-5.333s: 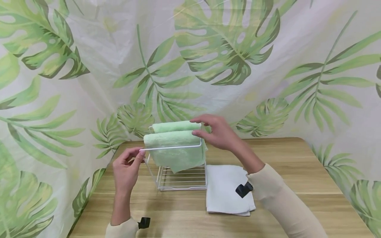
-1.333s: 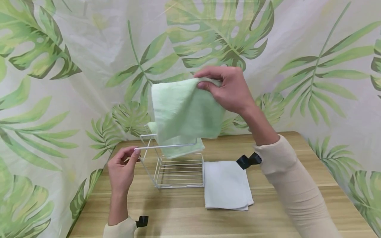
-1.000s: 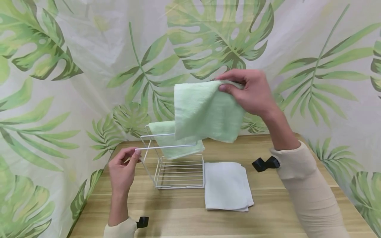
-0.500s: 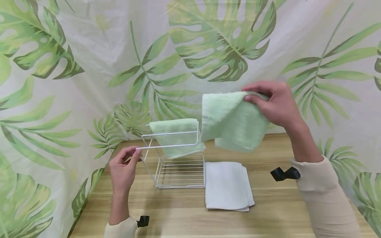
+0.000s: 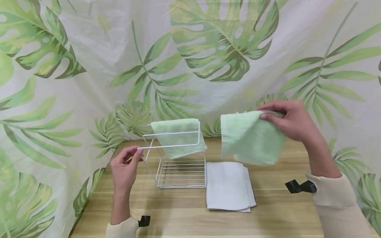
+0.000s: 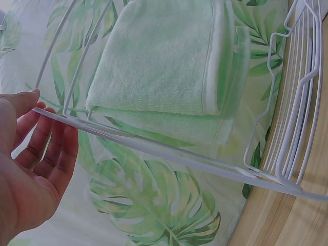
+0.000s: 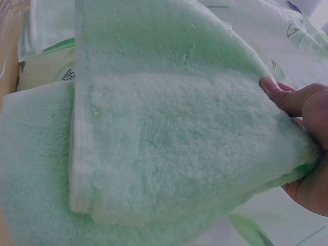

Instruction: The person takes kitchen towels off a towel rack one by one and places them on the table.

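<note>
My right hand [image 5: 293,120] pinches the top fold of a light green towel [image 5: 253,137], which hangs in the air to the right of a white wire rack [image 5: 181,187]. In the right wrist view, the towel's fuzzy folded layers [image 7: 169,138] fill most of the picture, thumb on the near side. At the rack's upper left corner, my left hand [image 5: 125,167] pinches the front rail between thumb and fingers. Another light green towel [image 5: 178,132] drapes over the rack's back bar; its folded side [image 6: 159,56] faces the left wrist camera. The two front bars carry nothing.
Right beside the rack, a folded stack of white cloths [image 5: 229,186] lies on the wooden table [image 5: 178,218]. A leaf-patterned sheet [image 5: 190,66] hangs behind the table and down its left side.
The right hand has lifted a green towel off the rack's front bars, then carried it right and lowered it somewhat. The left hand has kept its grip on the rack; the back towel stays hanging.
</note>
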Demonstrator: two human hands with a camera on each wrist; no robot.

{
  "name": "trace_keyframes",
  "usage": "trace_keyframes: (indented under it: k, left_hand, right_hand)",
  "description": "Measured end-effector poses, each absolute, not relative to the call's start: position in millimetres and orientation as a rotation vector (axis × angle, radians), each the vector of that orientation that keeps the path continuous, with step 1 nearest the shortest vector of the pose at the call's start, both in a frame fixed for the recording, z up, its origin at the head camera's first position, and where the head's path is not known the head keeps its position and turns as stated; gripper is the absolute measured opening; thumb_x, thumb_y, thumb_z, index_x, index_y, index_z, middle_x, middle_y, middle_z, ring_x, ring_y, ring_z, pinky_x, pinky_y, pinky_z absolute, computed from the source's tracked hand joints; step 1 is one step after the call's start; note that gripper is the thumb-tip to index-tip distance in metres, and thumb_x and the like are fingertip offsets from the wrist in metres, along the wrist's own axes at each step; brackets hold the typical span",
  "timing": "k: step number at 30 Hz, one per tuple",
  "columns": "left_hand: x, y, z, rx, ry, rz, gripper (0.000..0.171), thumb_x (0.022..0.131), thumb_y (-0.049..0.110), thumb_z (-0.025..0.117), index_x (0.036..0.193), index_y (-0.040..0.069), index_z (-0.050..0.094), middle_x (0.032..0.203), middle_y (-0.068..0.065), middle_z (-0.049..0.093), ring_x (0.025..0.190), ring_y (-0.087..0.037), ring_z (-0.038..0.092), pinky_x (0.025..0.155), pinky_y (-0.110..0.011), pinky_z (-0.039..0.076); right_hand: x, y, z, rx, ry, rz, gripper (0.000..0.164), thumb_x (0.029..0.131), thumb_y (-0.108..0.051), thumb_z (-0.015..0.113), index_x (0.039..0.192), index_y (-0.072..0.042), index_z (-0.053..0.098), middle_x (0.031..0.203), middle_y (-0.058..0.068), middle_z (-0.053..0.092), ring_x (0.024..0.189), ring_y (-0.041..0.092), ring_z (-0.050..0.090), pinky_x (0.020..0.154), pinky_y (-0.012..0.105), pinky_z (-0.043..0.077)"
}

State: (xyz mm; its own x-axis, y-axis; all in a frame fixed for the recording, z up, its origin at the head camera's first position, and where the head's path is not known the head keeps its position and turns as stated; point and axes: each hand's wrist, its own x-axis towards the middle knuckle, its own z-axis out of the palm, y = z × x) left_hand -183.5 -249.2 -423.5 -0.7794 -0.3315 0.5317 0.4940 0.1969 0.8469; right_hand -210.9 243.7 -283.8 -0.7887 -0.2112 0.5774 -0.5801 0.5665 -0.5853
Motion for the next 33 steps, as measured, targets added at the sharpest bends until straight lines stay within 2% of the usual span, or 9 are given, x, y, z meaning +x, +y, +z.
trace_keyframes:
  k: [10, 18, 26, 33]
  left_hand:
    - [-184.3, -250.2, -424.3, -0.169, -1.829, -1.649, 0.014, 0.098, -0.004, 0.075, 0.105, -0.015, 0.073, 0.082, 0.006, 0.073, 0.068, -0.005, 0.070, 0.065, -0.016, 0.063]
    - [-183.7, -250.1, -423.8, -0.166, -1.842, -1.638, 0.013, 0.098, -0.003, 0.074, 0.105, -0.014, 0.073, 0.082, 0.006, 0.072, 0.069, -0.006, 0.070, 0.065, -0.017, 0.064]
    - [-184.0, -249.7, -424.7, -0.160, -1.834, -1.648, 0.013, 0.098, -0.003, 0.075, 0.105, -0.014, 0.073, 0.081, 0.006, 0.072, 0.069, -0.008, 0.071, 0.065, -0.017, 0.064]
    - [-184.6, -250.4, -425.1, -0.161, -1.836, -1.644, 0.014, 0.098, -0.002, 0.075, 0.105, -0.014, 0.073, 0.081, 0.006, 0.072, 0.067, -0.005, 0.069, 0.065, -0.016, 0.063]
  right_hand:
    - [-198.7, 269.3, -300.8, 0.662, -2.393, 1.071, 0.024, 0.088, 0.005, 0.084, 0.107, -0.011, 0.085, 0.098, -0.030, 0.075, 0.089, -0.012, 0.070, 0.070, 0.005, 0.052]
    - [-187.5, 285.7, -316.1, 0.707, -2.465, 1.038, 0.027, 0.088, 0.006, 0.084, 0.107, -0.014, 0.085, 0.096, -0.021, 0.079, 0.081, -0.004, 0.069, 0.066, 0.009, 0.051]
    - [-175.9, 306.4, -335.7, 0.749, -2.574, 1.076, 0.026, 0.093, 0.002, 0.080, 0.113, -0.015, 0.082, 0.101, -0.017, 0.080, 0.085, -0.002, 0.072, 0.070, 0.009, 0.054]
    - [-160.9, 317.9, -353.0, 0.734, -2.615, 1.102, 0.027, 0.092, 0.004, 0.080, 0.112, -0.015, 0.082, 0.102, -0.016, 0.081, 0.090, -0.004, 0.072, 0.071, 0.009, 0.056]
